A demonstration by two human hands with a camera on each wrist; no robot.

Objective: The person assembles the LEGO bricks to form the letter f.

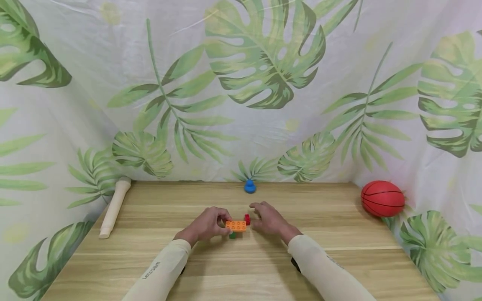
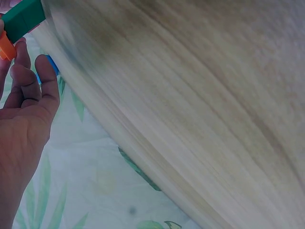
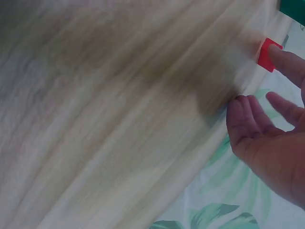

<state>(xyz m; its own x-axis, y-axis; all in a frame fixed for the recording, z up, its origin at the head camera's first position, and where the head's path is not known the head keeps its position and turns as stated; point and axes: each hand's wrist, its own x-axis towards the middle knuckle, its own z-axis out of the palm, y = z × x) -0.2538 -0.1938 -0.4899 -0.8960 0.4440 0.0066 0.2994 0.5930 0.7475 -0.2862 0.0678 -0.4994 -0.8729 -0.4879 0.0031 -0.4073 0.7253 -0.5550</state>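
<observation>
An orange toy building brick with studs on top is pinched by my left hand, over the middle of the wooden table. Below it, a green brick shows at the near side; the left wrist view has this green brick right against the orange one. A small red brick lies just beyond, between the two hands. My right hand is beside the red brick. In the right wrist view, its thumb tip overlaps the red brick, while the other fingers stay apart from it.
A blue knobbed object stands at the table's back edge. On the left edge lies a pale, club-shaped stick. A red basketball sits at the right edge. Behind the wooden table hangs a leaf-print curtain.
</observation>
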